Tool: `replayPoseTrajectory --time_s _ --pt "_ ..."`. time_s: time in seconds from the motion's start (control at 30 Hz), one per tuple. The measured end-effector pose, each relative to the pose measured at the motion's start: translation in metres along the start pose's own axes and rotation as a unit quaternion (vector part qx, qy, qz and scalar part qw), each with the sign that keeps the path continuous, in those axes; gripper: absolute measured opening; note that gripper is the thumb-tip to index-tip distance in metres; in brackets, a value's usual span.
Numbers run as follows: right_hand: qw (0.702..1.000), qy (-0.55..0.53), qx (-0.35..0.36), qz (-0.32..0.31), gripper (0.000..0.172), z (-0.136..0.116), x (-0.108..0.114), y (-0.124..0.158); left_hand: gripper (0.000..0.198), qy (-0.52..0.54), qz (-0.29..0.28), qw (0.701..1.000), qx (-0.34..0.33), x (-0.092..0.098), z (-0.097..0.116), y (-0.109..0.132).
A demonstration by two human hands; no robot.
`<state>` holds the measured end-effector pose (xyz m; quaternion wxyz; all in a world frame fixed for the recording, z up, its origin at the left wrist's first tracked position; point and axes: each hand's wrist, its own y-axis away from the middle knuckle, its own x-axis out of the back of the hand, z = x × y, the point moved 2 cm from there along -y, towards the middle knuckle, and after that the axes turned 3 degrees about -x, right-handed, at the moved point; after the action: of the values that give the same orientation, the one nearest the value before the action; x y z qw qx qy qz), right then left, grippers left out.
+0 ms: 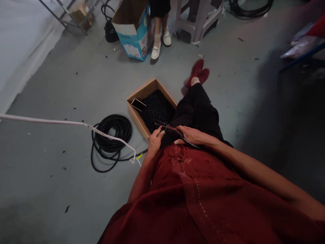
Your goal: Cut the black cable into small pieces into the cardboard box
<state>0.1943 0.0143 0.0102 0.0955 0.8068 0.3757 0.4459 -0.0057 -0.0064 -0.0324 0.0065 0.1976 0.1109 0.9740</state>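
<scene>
Dark-red cloth top with a pale stitched line spreads just behind both hands, the right hand gripping slim, dark metal scissors whose blades reach the left hand, its fingers curled beside them (whether they pinch anything, I cannot tell). Just beyond the left hand sits an open brown cardboard box holding small black pieces, and to that hand's left lies a round coil of black cord, one length running toward the left forearm.
</scene>
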Motion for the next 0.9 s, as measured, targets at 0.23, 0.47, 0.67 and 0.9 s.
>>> replayPoseTrajectory --time_s 0.23,0.47,0.67,0.9 --pt "0.999 0.032 -0.016 0.036 0.064 -0.003 0.000 0.001 0.036 -0.040 0.010 0.999 -0.027 0.002 0.009 0.001" --pt "0.999 -0.024 -0.023 0.004 0.066 -0.002 -0.001 0.000 0.037 -0.061 -0.001 0.997 -0.039 0.001 0.010 0.001" --pt "0.999 -0.025 -0.022 -0.003 0.065 -0.003 -0.001 0.001 0.038 -0.091 -0.011 0.995 -0.050 0.002 0.012 0.003" --pt "0.995 0.077 -0.046 0.032 0.056 -0.004 -0.007 -0.001 0.034 -0.115 -0.017 0.991 -0.072 0.003 0.015 0.002"
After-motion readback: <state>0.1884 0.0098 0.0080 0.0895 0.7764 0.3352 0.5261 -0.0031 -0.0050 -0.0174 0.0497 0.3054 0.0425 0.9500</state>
